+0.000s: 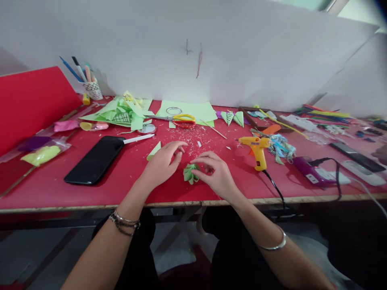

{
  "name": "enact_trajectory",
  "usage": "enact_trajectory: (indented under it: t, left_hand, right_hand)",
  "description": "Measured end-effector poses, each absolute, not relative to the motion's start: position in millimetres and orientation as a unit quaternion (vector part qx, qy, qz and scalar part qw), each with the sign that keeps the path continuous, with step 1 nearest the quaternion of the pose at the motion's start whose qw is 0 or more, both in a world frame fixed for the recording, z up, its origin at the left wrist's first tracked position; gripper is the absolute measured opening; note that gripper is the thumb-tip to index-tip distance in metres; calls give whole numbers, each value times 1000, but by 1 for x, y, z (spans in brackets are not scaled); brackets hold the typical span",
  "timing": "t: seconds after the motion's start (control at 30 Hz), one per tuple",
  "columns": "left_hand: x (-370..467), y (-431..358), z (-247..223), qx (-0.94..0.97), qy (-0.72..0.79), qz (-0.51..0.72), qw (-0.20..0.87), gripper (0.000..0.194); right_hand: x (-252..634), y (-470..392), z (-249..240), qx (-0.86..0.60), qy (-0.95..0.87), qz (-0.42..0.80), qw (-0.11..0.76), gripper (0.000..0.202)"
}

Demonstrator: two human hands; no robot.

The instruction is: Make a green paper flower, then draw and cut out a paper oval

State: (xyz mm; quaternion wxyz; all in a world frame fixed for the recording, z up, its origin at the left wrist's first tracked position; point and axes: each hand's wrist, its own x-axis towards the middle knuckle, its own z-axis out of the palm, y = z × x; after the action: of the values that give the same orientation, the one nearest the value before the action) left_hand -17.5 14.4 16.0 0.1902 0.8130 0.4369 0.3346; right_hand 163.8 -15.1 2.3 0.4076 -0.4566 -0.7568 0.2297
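A small green folded-paper flower (189, 174) sits on the red tabletop near its front edge. My right hand (216, 173) has thumb and fingertips at the flower's right side, pinching its edge. Just to the left, my left hand (165, 161) hovers over the table with fingers curved and thumb apart, holding nothing I can see. Beside that hand lies a green paper cone (154, 150), partly hidden behind it. White paper scraps (198, 143) are scattered beyond both hands.
A black phone (95, 160) and white pen (138, 139) lie left. Yellow-handled scissors (184, 118) rest behind, near green paper sheets (193, 108). To the right stand a yellow glue gun (256, 151) with a cord and a purple box (311, 171). A pen cup (93, 89) is at back left.
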Motion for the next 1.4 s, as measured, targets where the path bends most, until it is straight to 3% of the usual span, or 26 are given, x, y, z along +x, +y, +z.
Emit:
enact_trajectory:
  t: [0.33,0.53,0.77,0.93,1.2,1.4]
  left_hand:
    - [-29,13,15,802,445,361,167,29]
    - [-49,19,17,776,508,358,102,30]
    - [-63,25,5,730,647,216,41,47]
    - [-57,27,2,731,664,156,26,41]
    - [-61,29,1,724,649,232,30,43]
    - [-56,28,2,735,586,339,15,23]
  right_hand:
    - [180,-9,-3,-451,-729,264,443,9]
    - [190,-6,-1,-422,-751,289,417,9]
    - [193,-7,-3,-419,-756,294,408,10]
    - [193,-6,-2,-398,-769,285,411,11]
    - [198,0,-8,-402,-710,350,460,5]
    - [200,6,-10,-428,-593,450,512,11]
